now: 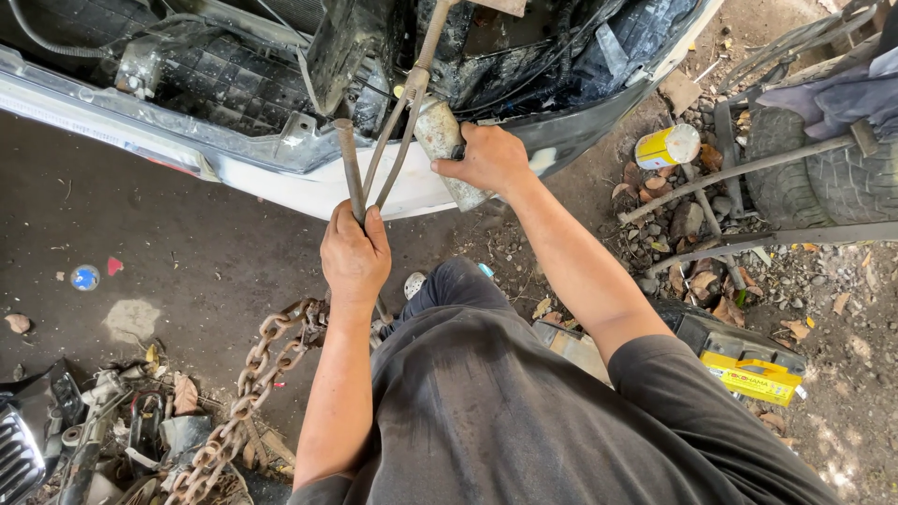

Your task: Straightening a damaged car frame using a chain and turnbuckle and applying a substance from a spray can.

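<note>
My left hand [354, 254] is closed around thin metal pipes [354, 168] that run up into the open front of a vehicle [281, 178]. Right of it, my right hand [489, 159] grips a dirty grey metal canister [440, 131] joined to those pipes, just in front of the white bumper. The pipes rise to a rusty fitting [418, 84] near the engine bay. Black mesh and wiring fill the bay behind them.
A rusty chain [253, 383] lies on the dirt floor at lower left beside scrap parts [112, 430]. A yellow-and-white can [666, 147], stones, metal bars [739, 173] and a tyre [832, 178] are at right. A yellow box [753, 376] sits by my right side.
</note>
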